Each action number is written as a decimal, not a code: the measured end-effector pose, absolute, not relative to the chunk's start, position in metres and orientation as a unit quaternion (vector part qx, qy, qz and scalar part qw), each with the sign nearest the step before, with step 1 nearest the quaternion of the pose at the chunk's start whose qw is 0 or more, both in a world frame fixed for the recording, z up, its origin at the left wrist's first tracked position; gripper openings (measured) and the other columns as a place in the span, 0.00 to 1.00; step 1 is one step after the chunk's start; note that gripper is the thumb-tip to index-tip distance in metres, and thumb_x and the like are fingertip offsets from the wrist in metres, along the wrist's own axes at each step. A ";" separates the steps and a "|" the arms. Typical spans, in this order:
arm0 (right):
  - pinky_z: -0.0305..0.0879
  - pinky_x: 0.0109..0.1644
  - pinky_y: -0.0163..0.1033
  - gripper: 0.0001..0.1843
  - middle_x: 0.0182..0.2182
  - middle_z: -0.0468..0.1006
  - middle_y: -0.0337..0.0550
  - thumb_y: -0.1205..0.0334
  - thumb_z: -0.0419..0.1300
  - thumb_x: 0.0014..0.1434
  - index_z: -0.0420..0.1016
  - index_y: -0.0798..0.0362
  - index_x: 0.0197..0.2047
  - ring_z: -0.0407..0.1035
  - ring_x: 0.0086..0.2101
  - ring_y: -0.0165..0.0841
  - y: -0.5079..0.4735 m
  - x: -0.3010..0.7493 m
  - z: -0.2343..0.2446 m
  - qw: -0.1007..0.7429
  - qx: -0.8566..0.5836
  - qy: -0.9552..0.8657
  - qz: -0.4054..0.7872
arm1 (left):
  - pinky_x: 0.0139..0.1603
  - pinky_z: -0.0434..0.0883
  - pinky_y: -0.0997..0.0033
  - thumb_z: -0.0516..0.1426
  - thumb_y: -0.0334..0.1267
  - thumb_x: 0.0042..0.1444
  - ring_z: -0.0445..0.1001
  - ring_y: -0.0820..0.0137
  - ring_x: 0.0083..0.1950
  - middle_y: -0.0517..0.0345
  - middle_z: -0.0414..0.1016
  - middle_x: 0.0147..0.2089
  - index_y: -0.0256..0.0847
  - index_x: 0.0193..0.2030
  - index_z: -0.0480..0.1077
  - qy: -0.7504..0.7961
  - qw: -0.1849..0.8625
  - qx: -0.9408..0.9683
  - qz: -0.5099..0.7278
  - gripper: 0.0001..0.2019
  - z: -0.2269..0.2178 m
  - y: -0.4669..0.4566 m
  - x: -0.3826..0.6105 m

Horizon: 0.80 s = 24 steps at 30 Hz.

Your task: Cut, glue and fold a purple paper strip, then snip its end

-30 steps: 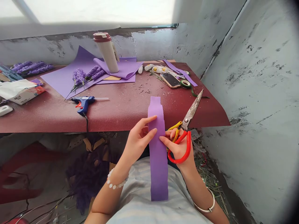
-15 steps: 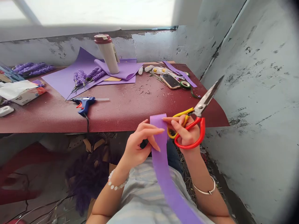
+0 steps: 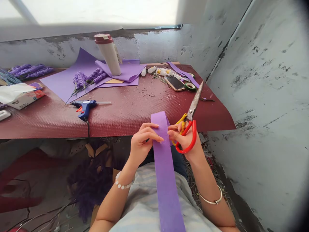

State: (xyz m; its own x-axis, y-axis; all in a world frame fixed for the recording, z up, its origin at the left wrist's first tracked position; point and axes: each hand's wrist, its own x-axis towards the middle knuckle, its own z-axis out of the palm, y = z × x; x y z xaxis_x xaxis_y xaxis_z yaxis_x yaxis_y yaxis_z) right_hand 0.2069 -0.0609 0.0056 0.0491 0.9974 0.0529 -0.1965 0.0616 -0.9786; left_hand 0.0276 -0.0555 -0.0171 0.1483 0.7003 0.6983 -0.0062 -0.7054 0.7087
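1. On the head view, I'm seeing the cup [image 3: 109, 56] standing on purple paper [image 3: 131, 71]; its lid [image 3: 103, 39] is hiding any contents.
2. The tissue box [image 3: 26, 99] is sitting at the table's [image 3: 125, 119] left, white tissue [image 3: 14, 91] spilling over its top.
3. Small bottles [image 3: 164, 72] are lying by the phone [image 3: 174, 82]; I can't tell what they are holding.
4. The strip [image 3: 166, 174] is running from the table's near edge down over the lap, its top end folding behind.
5. My left hand [image 3: 143, 140] is gripping the strip's left edge, fingers lying across its face.
6. My right hand [image 3: 187, 140] is pinching the right edge while carrying the scissors [image 3: 193, 108], closed blades pointing up and rightward.
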 end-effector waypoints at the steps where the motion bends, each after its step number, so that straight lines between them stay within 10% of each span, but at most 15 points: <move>1: 0.77 0.29 0.42 0.32 0.29 0.82 0.38 0.50 0.80 0.41 0.58 0.46 0.27 0.77 0.28 0.36 -0.059 0.204 0.003 0.571 -0.444 -0.457 0.517 | 0.56 0.74 0.58 0.57 0.26 0.67 0.76 0.62 0.53 0.57 0.80 0.33 0.52 0.41 0.85 0.259 0.291 0.701 0.598 0.17 -0.017 -0.057 0.028; 6: 0.72 0.33 0.42 0.25 0.28 0.77 0.36 0.54 0.76 0.47 0.59 0.46 0.28 0.73 0.30 0.35 -0.043 0.195 0.004 0.596 -0.478 -0.492 0.418 | 0.61 0.73 0.64 0.56 0.31 0.70 0.72 0.67 0.60 0.56 0.68 0.67 0.60 0.61 0.78 0.368 0.238 0.613 0.657 0.20 -0.013 -0.064 0.026; 14: 0.71 0.34 0.40 0.24 0.28 0.76 0.33 0.56 0.76 0.49 0.61 0.47 0.30 0.72 0.28 0.32 -0.022 0.190 0.019 0.644 -0.454 -0.483 0.382 | 0.40 0.76 0.78 0.64 0.39 0.64 0.73 0.71 0.47 0.52 0.71 0.58 0.56 0.65 0.75 0.338 0.430 0.650 0.527 0.22 -0.001 -0.067 0.026; 24: 0.64 0.26 0.37 0.40 0.47 0.84 0.50 0.23 0.70 0.41 0.71 0.48 0.42 0.66 0.29 0.31 -0.047 0.211 0.009 0.560 -0.366 -0.540 0.510 | 0.39 0.79 0.77 0.68 0.37 0.60 0.76 0.70 0.46 0.54 0.71 0.60 0.56 0.67 0.72 0.324 0.444 0.609 0.572 0.29 0.017 -0.051 0.023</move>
